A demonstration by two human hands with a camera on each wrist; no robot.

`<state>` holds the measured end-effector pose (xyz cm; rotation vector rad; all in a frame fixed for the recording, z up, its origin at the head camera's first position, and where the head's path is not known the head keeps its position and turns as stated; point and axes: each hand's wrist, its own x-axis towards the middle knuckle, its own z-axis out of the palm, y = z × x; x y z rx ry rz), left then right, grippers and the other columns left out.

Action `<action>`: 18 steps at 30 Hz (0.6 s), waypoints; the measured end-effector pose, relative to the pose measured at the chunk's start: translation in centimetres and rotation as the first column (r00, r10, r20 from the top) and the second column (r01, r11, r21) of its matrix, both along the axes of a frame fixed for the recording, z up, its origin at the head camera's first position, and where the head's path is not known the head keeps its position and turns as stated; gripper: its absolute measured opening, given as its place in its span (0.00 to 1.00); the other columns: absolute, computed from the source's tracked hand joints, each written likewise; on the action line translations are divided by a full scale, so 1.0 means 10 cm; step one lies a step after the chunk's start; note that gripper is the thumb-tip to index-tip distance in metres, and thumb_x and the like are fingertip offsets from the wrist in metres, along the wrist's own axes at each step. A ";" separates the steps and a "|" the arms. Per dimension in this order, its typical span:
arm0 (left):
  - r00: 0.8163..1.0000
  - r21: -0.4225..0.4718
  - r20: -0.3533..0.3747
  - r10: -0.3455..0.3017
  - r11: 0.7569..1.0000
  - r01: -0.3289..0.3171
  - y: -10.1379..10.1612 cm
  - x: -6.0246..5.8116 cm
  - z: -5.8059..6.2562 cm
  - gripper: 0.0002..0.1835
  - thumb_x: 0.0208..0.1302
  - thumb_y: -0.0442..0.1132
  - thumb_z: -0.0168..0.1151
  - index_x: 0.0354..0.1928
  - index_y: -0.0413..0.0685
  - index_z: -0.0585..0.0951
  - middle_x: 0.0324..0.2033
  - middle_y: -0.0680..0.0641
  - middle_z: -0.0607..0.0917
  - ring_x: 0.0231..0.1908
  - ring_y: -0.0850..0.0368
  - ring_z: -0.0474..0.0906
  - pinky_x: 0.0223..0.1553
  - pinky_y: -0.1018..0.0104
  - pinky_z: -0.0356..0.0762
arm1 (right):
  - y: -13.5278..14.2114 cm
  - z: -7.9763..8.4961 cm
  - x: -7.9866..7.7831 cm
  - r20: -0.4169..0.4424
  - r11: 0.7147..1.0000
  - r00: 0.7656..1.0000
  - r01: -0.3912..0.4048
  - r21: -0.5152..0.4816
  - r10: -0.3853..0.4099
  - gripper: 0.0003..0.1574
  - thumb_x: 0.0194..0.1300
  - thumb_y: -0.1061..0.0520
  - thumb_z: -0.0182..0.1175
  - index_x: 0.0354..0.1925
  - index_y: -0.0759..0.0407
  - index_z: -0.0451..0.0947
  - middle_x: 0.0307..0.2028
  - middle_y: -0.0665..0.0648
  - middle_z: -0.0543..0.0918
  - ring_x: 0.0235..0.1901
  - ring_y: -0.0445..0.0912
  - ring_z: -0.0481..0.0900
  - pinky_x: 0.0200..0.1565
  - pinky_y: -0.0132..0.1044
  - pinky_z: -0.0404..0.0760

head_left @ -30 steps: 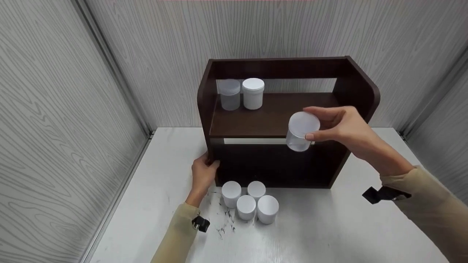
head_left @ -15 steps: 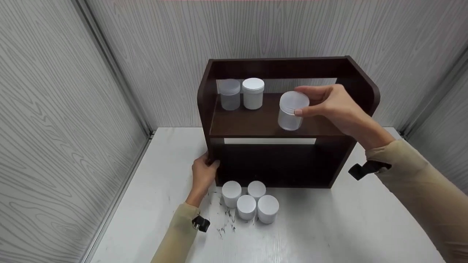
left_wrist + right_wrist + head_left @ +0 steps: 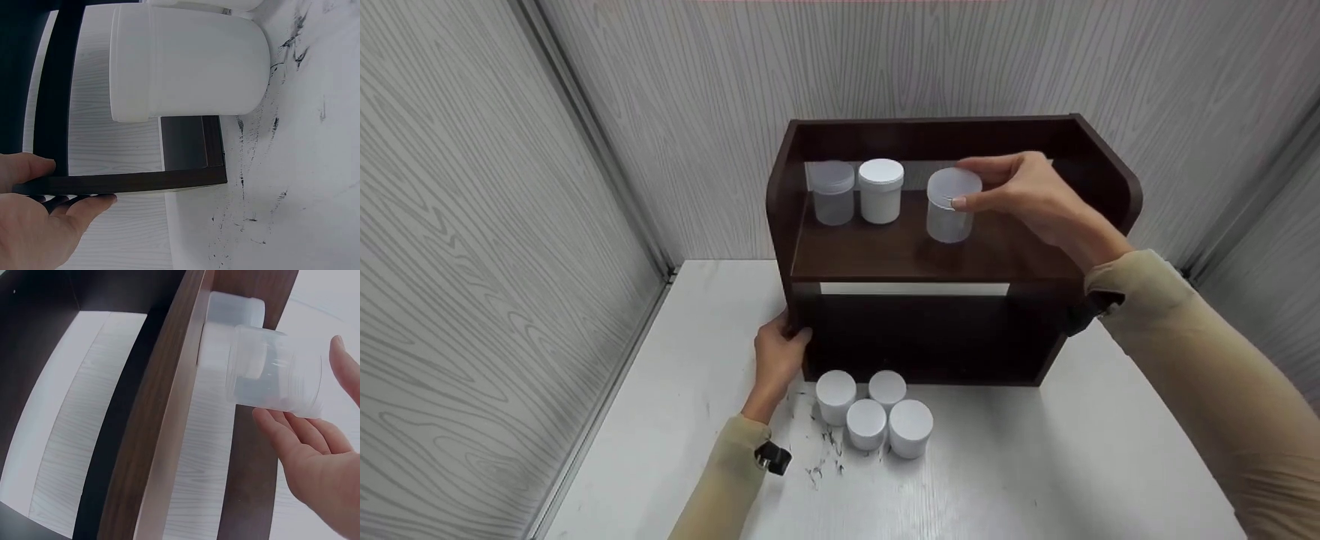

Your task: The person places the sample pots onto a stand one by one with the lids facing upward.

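My right hand (image 3: 1031, 199) holds a translucent lidded jar (image 3: 949, 217) near its lid, thumb in front and fingers behind. The jar is upright over the upper board of a dark brown shelf unit (image 3: 877, 259); whether its base touches the board I cannot tell. To its left on that board stand a white jar (image 3: 880, 191) and another translucent jar (image 3: 833, 193), side by side. Low on the unit's left side panel, my left hand (image 3: 778, 356) grips the edge between thumb and fingers, as the left wrist view also shows.
Several white lidded jars (image 3: 866, 424) are grouped on the white table (image 3: 997, 480) in front of the unit's lower left. Dark scuff marks lie beside them. Grey wood-grain walls (image 3: 697, 112) enclose the back and sides.
My right hand has carried the translucent jar up and back, from in front of the shelf to over the upper board. The left hand keeps its grip on the side panel.
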<state>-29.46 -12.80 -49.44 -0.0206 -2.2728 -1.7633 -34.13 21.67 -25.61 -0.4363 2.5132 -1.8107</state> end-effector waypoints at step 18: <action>1.000 -0.011 0.006 0.011 1.000 -0.011 0.01 0.02 0.01 0.26 0.70 0.32 0.64 0.68 0.30 0.76 0.57 0.35 0.85 0.57 0.43 0.83 0.58 0.52 0.81 | -0.07 0.03 -0.36 0.071 1.000 0.997 0.002 -0.005 -0.002 0.45 0.56 0.60 0.82 0.70 0.64 0.77 0.65 0.61 0.81 0.59 0.47 0.81 0.56 0.32 0.80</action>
